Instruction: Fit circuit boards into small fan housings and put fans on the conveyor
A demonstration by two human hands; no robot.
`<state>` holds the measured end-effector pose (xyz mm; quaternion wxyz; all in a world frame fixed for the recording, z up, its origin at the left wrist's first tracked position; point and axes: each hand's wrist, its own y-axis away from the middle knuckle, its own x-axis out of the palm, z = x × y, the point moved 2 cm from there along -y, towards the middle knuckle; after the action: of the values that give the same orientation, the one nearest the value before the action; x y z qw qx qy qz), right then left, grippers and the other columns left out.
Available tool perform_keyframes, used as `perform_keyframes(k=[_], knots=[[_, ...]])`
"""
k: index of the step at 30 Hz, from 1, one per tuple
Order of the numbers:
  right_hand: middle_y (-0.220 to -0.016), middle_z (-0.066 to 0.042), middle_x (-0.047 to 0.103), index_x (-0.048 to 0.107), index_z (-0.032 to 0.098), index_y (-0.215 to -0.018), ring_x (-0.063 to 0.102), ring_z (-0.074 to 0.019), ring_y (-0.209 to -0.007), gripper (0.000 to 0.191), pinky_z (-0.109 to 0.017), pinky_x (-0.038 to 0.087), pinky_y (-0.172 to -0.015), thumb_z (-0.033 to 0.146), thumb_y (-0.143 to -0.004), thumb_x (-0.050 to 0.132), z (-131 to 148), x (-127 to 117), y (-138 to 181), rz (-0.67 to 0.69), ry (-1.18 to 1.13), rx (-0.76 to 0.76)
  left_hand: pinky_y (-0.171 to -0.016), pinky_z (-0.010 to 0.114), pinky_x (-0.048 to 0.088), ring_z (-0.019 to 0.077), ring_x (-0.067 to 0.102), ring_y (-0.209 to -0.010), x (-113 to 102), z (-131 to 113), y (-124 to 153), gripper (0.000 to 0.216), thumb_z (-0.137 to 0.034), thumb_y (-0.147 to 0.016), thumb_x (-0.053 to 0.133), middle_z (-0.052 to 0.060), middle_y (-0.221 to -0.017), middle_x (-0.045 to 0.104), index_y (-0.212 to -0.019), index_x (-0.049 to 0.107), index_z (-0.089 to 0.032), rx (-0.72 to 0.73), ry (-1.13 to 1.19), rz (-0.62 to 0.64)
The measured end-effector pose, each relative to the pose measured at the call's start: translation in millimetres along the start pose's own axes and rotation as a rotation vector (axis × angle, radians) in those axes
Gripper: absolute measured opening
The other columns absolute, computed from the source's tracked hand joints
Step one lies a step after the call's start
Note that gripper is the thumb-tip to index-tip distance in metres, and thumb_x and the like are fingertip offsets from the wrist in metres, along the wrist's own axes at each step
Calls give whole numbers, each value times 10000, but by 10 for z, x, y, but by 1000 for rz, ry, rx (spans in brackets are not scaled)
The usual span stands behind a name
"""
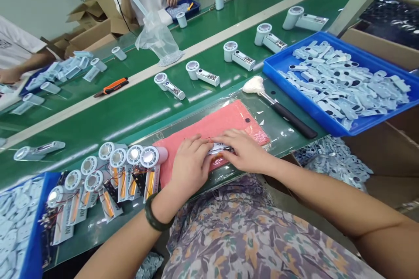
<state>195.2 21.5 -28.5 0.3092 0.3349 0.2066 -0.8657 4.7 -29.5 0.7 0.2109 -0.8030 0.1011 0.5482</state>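
1. The left hand (191, 166), with a dark band on its wrist, and the right hand (245, 152) meet over a small white piece (218, 148) at the near edge of the workbench.
2. The piece is narrow and flat, lying crosswise. It is white with a dark strip along it and fine print that is too small to read. The hands cover most of it, so only its middle shows.
3. The left fingers are bent with their tips closed on the piece's left end. The right fingers lie together and close on its right end.
4. The piece rests on a pink cloth (225, 124) spread under clear film.
5. Just left of the left hand is a cluster of open fan units (131, 170), with round silver heads, orange cells and thin wires exposed.
6. To the right of the cloth lies a brush (281, 109) with a black handle, and beyond it is a blue tray (294, 96) heaped with pale blue shells (347, 83).
7. Closed fans (168, 85) sit in a slanting line on the green belt (98, 113), well apart from the hands.
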Motion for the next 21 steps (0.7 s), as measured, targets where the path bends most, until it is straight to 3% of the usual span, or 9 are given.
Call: perform_keyframes(k=[10, 16, 19, 21], knots=[[-1233, -158, 683, 615, 155, -1363, 580, -321, -1096, 402, -492, 458, -956, 292, -1001, 506, -32, 80, -11, -24, 195, -93, -1007, 512, 529, 309, 651, -1119, -18, -8, -93, 198, -186, -957, 544, 115, -1150, 730, -1116, 662, -191, 25, -72, 77], [-1218, -121, 696, 637, 228, -1331, 635, -298, -1126, 374, -482, 520, -976, 328, -980, 559, -23, 76, 8, -59, 14, -87, -1010, 524, 503, 321, 614, -1156, -81, -110, -140, 234, -218, -939, 595, 128, -1164, 706, -1166, 649, -198, 37, -224, 199], [-1392, -118, 632, 579, 268, -1418, 605, -297, -1275, 446, -500, 522, -1054, 395, -992, 545, -164, -60, 15, -145, -15, -84, -1023, 518, 491, 296, 630, -1098, -235, 71, -290, 198, -171, -944, 563, 113, -1104, 711, -1104, 676, -200, 113, -340, 284], [-1420, -126, 620, 590, 271, -1409, 596, -306, -1305, 442, -516, 511, -1081, 430, -1005, 510, -361, -309, 43, -276, 81, -43, -1068, 545, 463, 306, 616, -1166, -427, 396, -453, 228, -110, -928, 544, 109, -1115, 715, -1058, 705, -208, 143, -421, 297]])
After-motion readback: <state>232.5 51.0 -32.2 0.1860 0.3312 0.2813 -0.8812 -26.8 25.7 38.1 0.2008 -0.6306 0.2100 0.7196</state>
